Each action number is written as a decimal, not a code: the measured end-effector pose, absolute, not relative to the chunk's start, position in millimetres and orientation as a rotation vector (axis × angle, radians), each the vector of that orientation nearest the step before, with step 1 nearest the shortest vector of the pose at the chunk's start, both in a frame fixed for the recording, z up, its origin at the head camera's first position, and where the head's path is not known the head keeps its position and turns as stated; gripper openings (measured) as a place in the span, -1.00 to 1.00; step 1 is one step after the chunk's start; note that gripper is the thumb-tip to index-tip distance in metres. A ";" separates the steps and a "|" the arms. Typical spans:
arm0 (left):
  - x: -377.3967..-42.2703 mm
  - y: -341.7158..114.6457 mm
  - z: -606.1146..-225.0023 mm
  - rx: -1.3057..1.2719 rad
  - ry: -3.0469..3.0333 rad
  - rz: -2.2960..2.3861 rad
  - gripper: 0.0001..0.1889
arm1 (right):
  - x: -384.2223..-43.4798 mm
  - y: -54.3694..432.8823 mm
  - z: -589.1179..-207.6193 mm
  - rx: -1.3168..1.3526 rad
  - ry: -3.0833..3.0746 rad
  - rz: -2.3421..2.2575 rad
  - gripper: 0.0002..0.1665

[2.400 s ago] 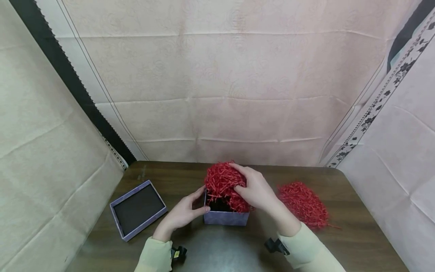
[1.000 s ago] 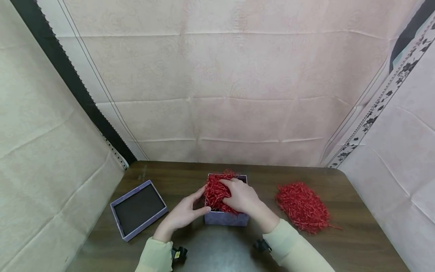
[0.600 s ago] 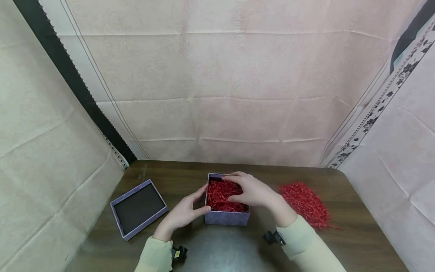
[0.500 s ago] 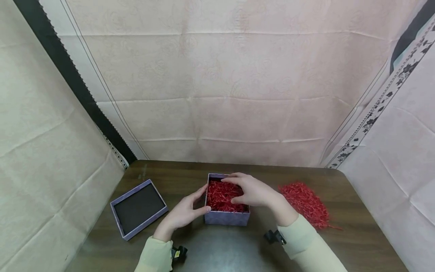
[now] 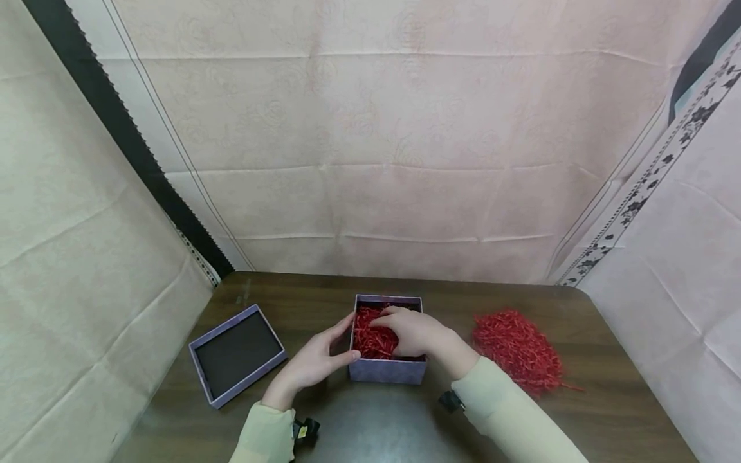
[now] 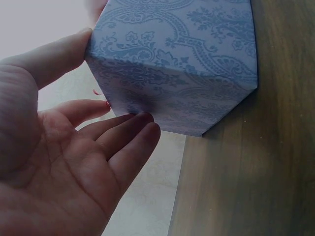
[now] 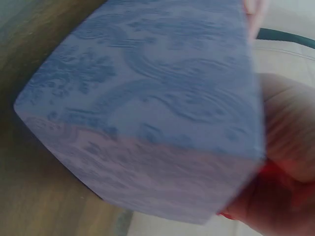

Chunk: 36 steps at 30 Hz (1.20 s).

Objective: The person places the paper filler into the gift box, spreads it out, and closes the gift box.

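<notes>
In the head view, an open lilac box [image 5: 386, 371] with a dark inside stands at mid-table, with red shredded paper [image 5: 370, 341] in it. My left hand [image 5: 315, 361] rests against the box's left side, thumb at the front corner. In the left wrist view its fingers [image 6: 133, 142] lie fairly straight along the patterned wall. My right hand [image 5: 413, 334] reaches over the right rim, its fingers curled into the paper and the tips partly hidden. The right wrist view shows the box wall [image 7: 147, 98] blurred, with red strands by that hand.
The box lid [image 5: 237, 355] lies upturned at the left, its dark inside facing up. At the right sits a loose heap of red shredded paper [image 5: 518, 350]. Fabric-covered walls [image 5: 405, 161] rise behind the wooden table [image 5: 382, 424] and on both sides.
Earlier my right hand brought a red clump over the box and lowered it in. Since half a second ago it has dipped in leftward, and the paper sits further left. My left hand stays put.
</notes>
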<state>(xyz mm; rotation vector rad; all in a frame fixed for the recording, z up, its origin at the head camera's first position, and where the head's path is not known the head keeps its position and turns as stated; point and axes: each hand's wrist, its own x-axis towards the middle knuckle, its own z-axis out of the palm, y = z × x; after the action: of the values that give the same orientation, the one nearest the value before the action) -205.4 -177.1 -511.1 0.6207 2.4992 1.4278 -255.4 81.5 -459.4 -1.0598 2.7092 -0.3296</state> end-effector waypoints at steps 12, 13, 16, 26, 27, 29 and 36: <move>-203.2 -176.9 -510.1 0.601 2.498 1.443 -0.14 | -262.8 62.8 -478.9 -0.936 2.822 -0.305 -0.34; -203.1 -176.8 -509.9 0.600 2.495 1.446 -0.14 | -262.6 64.2 -477.8 -0.933 2.817 -0.319 -0.33; -202.9 -176.4 -508.6 0.603 2.495 1.443 -0.14 | -261.8 69.7 -472.5 -0.931 2.820 -0.354 -0.30; -203.0 -176.5 -505.4 0.606 2.504 1.436 -0.13 | -262.0 71.3 -474.3 -1.049 2.793 -0.289 -0.18; -203.2 -176.4 -505.8 0.609 2.506 1.435 -0.13 | -262.1 70.7 -476.5 -1.050 2.777 -0.275 -0.18; -203.6 -176.0 -506.8 0.615 2.509 1.433 -0.14 | -262.3 69.6 -479.9 -1.056 2.753 -0.262 -0.20; -204.2 -176.6 -508.5 0.618 2.511 1.436 -0.13 | -265.9 71.2 -481.6 -1.114 2.694 -0.340 -0.53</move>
<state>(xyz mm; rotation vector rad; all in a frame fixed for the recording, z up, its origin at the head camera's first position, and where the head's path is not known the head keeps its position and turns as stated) -204.2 -176.6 -508.5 0.6183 2.5108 1.4356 -265.9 71.2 -481.6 -1.1137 2.6942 -0.3395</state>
